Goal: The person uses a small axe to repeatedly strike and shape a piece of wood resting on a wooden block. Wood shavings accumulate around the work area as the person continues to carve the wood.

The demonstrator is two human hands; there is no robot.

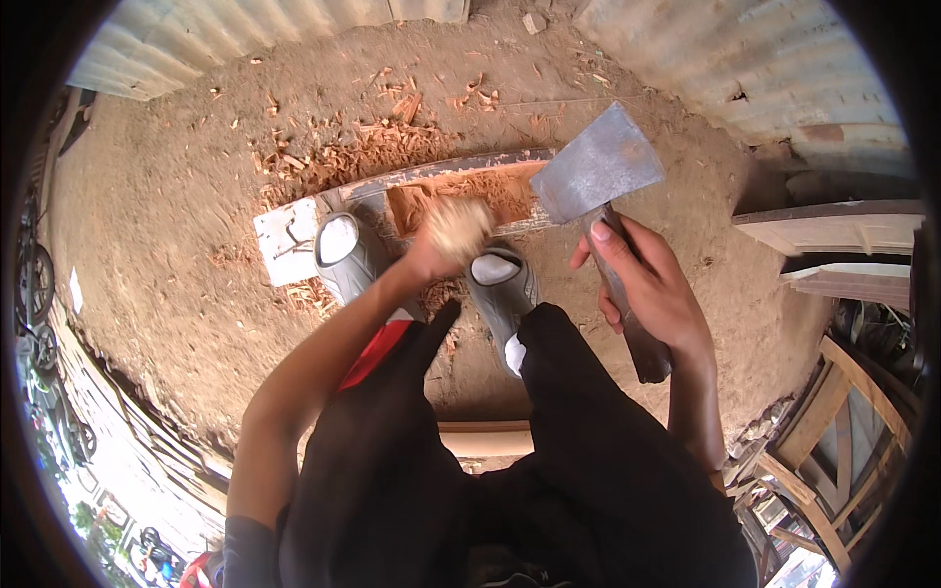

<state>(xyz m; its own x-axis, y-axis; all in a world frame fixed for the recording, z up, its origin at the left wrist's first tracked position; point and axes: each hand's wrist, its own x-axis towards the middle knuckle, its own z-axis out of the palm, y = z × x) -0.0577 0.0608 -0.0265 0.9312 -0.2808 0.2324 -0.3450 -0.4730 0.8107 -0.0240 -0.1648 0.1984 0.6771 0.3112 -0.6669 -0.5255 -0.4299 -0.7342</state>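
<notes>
My right hand (655,279) is wrapped round the dark wooden handle of a hatchet (600,162). Its broad grey metal blade points up and away from me, just off the right end of a worn wooden plank (377,188). A reddish recess in that plank holds wood shavings (480,186). Over the near edge of the recess is my left hand (431,257), smeared by motion. A pale tan lump (463,230) is at its fingers, too blurred to name. My feet, in grey shoes (505,284), are against the near side of the plank.
Wood chips (392,147) lie on the dirt floor beyond the plank. Corrugated metal sheets (245,39) border the far side. Wooden boards (833,225) lean at the right, above a wooden frame (833,441). Another board (485,438) lies behind my feet.
</notes>
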